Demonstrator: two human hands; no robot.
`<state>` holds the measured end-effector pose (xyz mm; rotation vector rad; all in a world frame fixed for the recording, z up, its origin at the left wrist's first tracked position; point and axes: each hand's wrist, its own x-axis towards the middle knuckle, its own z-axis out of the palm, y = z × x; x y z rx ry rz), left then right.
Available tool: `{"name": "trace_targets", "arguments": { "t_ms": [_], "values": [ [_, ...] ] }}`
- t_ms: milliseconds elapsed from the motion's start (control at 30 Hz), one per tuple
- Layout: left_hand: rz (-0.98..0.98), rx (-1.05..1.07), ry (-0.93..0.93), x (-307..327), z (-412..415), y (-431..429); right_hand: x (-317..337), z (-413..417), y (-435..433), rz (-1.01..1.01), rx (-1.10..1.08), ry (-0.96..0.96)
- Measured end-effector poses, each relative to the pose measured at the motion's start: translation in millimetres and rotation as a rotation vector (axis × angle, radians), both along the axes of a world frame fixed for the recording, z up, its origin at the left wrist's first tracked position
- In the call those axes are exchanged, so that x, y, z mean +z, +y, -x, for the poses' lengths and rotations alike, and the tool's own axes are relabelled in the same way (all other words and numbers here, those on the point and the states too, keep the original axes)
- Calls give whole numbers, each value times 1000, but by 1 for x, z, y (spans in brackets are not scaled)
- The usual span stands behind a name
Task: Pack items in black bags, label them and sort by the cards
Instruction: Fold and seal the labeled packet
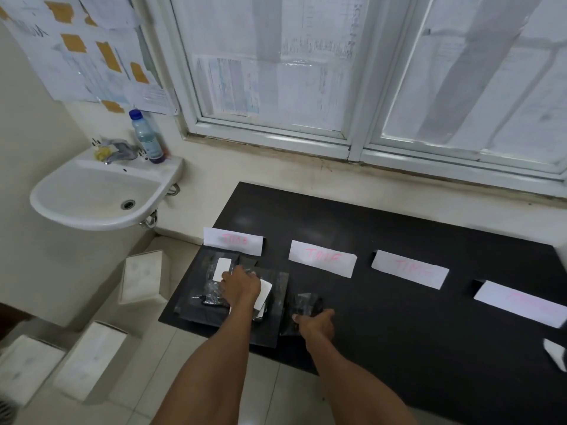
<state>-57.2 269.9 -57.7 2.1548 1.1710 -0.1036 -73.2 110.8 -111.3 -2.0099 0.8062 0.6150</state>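
Head view: left hand (242, 286) rests on piled bags (196, 305), its fingers' grip unclear, card (233, 245) just beyond; right hand (317, 325) fingers pinch a bag (303, 302) on the desk (399, 332).

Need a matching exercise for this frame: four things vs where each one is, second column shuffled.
Things
1. left hand
2. right hand
3. blue-capped bottle
4. white boxes

Places
A. on the floor, left of the table
B. on the sink rim, by the tap
C. on the pile of labelled black bags below the leftmost card
D. on a separate black bag, right of that pile

Pairs: 1-C, 2-D, 3-B, 4-A
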Motion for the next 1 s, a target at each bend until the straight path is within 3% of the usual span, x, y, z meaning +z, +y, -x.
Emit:
{"name": "trace_targets", "arguments": {
  "t_ms": [233, 467, 733, 1000],
  "values": [
    [23, -225, -155, 19, -26, -80, 20, -5, -81, -156, -193, -62],
    [495, -566, -16, 15, -43, -232, 48, -12, -203, -463, -471, -218],
    [953, -517, 139, 7, -48, -404, 65, -1, -355, -472, -599, -265],
    [996, -488, 133, -6, -67, -528, 54, -19, -479, -501, -635, -269]
  ]
}}
